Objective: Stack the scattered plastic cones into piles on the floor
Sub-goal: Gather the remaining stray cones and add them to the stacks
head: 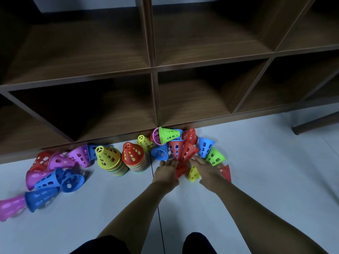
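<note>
A: While both arms reach toward the heap on the right, which cone would you lift first?

B: The left grip (166, 171) and the right grip (207, 169) are both wide, fingers straight, with nothing held that I can make out. Between them a small red cone (180, 171) lies on its side on the floor (256, 162), and a yellow cone (193, 174) lies just beside it. I'd start with those two, as they are nearest and look free of the rest.

A: Where should they go?

B: Two piles stand upright to the left, near the foot of the shelf unit (154, 66): the yellow-topped pile (108, 160) and the red-topped pile (134, 158), side by side. The red-topped one is closer to the hands.

A: Any trick to it?

B: Turn each cone narrow end up and lower it straight down over the pile so it nests. Set on at a tilt, it would likely jam or tip the pile. The holed plastic looks light, so pinch near the narrow end rather than push.

A: What could go wrong?

B: The leaning red cones (183, 150) stand just past the fingertips, and a green cone (214, 156) lies beside the right grip. A careless sweep would scatter them.

A: Much left?

B: Plenty, I'd judge: this heap, plus the left-hand scatter (46, 181) of pink, red and blue.
</note>
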